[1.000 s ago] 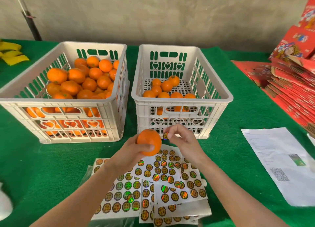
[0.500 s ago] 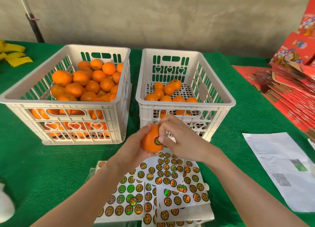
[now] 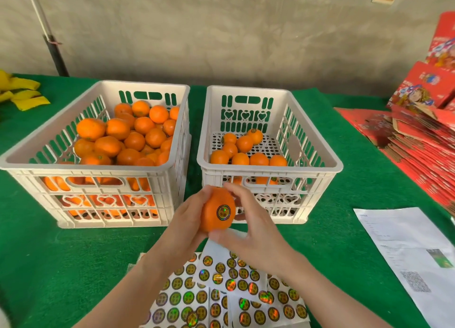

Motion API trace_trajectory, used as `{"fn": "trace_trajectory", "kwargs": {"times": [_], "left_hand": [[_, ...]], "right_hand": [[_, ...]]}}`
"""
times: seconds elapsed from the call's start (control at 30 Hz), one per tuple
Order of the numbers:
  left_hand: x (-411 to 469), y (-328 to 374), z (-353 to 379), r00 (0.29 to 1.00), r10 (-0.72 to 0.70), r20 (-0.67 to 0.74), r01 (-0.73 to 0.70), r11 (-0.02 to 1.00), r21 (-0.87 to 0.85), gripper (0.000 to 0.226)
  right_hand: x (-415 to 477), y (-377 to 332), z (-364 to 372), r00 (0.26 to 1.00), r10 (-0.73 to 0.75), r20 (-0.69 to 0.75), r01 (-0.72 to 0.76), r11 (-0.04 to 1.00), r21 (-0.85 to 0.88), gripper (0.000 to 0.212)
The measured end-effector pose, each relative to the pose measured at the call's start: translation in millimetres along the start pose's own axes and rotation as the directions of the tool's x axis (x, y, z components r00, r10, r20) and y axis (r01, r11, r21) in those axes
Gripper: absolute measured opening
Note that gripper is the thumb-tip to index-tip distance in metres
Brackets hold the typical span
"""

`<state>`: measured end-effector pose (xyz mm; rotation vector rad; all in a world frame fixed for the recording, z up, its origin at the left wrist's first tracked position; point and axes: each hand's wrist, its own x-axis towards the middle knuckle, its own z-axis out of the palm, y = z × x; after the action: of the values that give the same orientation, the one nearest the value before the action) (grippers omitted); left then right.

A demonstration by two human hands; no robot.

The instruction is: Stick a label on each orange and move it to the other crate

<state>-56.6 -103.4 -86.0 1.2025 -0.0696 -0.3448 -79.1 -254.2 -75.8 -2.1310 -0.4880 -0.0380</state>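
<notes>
An orange with a round holographic label stuck on its near face is held in the air in front of the two white crates. My left hand grips it from the left. My right hand holds it from the right, thumb under it and fingers over its top. The left crate is heaped with oranges. The right crate holds several oranges, some showing labels. Sheets of round labels lie on the green cloth under my forearms.
A printed paper sheet lies at the right. Stacked red cardboard boxes fill the far right. Yellow cloth sits at the far left. A grey wall stands behind the table, with a dark pole at its left.
The label went from my right fingertips onto the orange. My right hand then shifted from pressing the label to holding the orange's right side, and both hands rose slightly towards the crates.
</notes>
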Motion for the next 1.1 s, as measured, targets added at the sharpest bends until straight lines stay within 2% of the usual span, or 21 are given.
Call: {"fn": "trace_trajectory", "kwargs": {"times": [0.07,0.13,0.2,0.23,0.3,0.33,0.37,0.4,0.47,0.53,0.63,0.7,0.8,0.9,1.03,1.07,1.1], "left_hand": [[3,11,7,0.999,0.038,-0.020,-0.038,0.999,0.031,0.050],[7,31,16,0.988,0.147,-0.042,-0.135,0.966,0.220,0.053],[22,52,22,0.951,0.305,-0.043,-0.254,0.855,0.452,0.063],[35,61,23,0.929,0.367,-0.053,-0.288,0.804,0.521,0.060],[70,71,21,0.878,0.471,-0.085,-0.294,0.672,0.680,0.037],[87,73,20,0.864,0.496,-0.082,-0.258,0.577,0.775,0.024],[103,73,17,0.862,0.503,-0.057,-0.222,0.476,0.851,0.021],[117,71,14,0.871,0.491,-0.019,-0.195,0.381,0.904,0.023],[137,61,8,0.903,0.429,0.030,-0.145,0.237,0.961,0.025],[148,50,2,0.923,0.384,0.027,-0.088,0.143,0.986,0.025],[155,40,-8,0.910,0.413,0.036,-0.107,0.149,0.983,0.028],[155,39,-10,0.900,0.432,0.059,-0.147,0.174,0.974,0.026],[155,38,-11,0.883,0.456,0.108,-0.197,0.152,0.969,0.025],[155,38,-12,0.874,0.469,0.126,-0.221,0.154,0.963,0.022],[154,38,-11,0.884,0.454,0.111,-0.210,0.174,0.962,0.023],[152,38,-10,0.886,0.452,0.105,-0.206,0.182,0.961,0.024],[151,38,-10,0.884,0.456,0.105,-0.208,0.183,0.961,0.025]], "right_hand": [[6,-5,2,0.994,-0.066,-0.081,0.066,0.998,-0.002,0.077],[18,-10,-6,0.975,-0.108,-0.196,0.113,0.993,0.013,0.079],[36,-16,-23,0.954,-0.142,-0.264,0.153,0.988,0.020,0.077],[48,-18,-34,0.949,-0.137,-0.285,0.149,0.988,0.024,0.077],[78,-17,-60,0.944,-0.068,-0.322,0.072,0.997,0.000,0.076],[95,-12,-74,0.942,-0.027,-0.335,0.015,0.999,-0.038,0.075],[113,-5,-88,0.944,0.023,-0.329,-0.053,0.995,-0.082,0.074],[130,5,-100,0.952,0.088,-0.292,-0.130,0.983,-0.129,0.072],[156,32,-116,0.959,0.253,-0.124,-0.280,0.909,-0.310,0.067],[173,61,-119,0.889,0.444,0.111,-0.302,0.752,-0.586,0.062],[190,102,-108,0.657,0.657,0.369,-0.142,0.589,-0.795,0.056],[196,122,-102,0.546,0.736,0.400,-0.080,0.521,-0.850,0.062],[200,141,-94,0.452,0.810,0.374,-0.099,0.463,-0.881,0.062],[200,148,-90,0.416,0.834,0.363,-0.145,0.455,-0.879,0.059],[196,145,-89,0.403,0.839,0.367,-0.211,0.475,-0.855,0.061],[195,139,-90,0.449,0.818,0.360,-0.217,0.491,-0.843,0.056],[194,131,-90,0.570,0.745,0.346,-0.196,0.533,-0.823,0.047]]}}
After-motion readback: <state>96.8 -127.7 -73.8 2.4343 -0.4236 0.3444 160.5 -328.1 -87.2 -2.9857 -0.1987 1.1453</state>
